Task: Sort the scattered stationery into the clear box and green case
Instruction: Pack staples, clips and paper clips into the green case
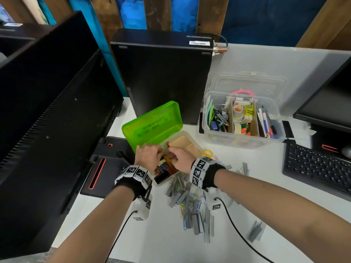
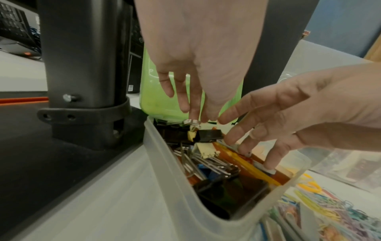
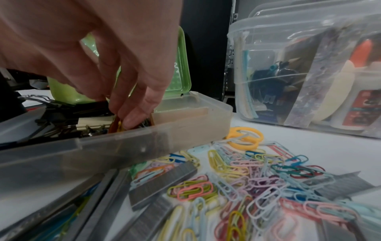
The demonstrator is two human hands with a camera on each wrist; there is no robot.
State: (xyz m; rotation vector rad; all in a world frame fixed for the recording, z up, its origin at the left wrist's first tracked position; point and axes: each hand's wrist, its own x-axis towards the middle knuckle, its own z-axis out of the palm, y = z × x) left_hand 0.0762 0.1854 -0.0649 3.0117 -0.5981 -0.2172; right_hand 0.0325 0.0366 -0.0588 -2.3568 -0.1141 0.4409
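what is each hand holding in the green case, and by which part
Left hand: fingertips meet at a binder clip's wire handle; an actual pinch cannot be told. Right hand: fingertips down among the case's clips, no clear hold.

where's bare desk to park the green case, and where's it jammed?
Bare desk: the near strip between the two forearms, and the patch behind the clear box beside the PC tower. Jammed: staples and paper clips crowd the space right of the green case.

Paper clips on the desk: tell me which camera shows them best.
Right wrist view: the paper clips fill the foreground, colours distinct. The head view shows them small among staple strips; the left wrist view catches a blurred corner.
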